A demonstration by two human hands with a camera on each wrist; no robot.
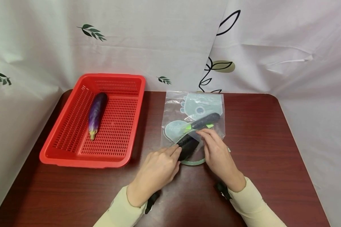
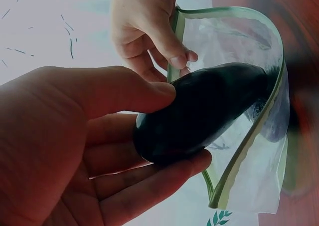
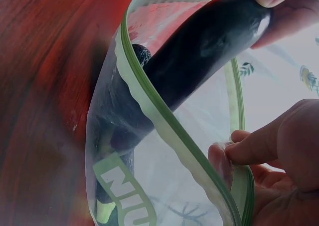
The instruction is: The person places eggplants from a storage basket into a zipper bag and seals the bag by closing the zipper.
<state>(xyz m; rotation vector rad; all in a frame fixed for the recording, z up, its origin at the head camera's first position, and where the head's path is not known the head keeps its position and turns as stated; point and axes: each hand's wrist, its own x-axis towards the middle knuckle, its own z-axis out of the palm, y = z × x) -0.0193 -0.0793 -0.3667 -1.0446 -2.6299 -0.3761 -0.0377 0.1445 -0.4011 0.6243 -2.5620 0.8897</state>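
My left hand (image 1: 159,164) grips the rounded end of a dark eggplant (image 2: 199,111), thumb on one side and fingers on the other. The eggplant's far part reaches through the open mouth of a clear zip bag (image 3: 174,118) with a green seal strip. My right hand (image 1: 220,156) pinches the edge of the bag's mouth between thumb and fingers, as the right wrist view shows. Through the plastic, another long dark vegetable (image 1: 206,120) shows deeper in the bag; its kind is hard to tell.
To the left stands a red perforated basket (image 1: 134,126) with one purple eggplant (image 1: 95,113) lying in it. Everything rests on a dark reddish wooden table (image 1: 261,142). White leaf-patterned cloth (image 1: 130,41) hangs behind and at the sides.
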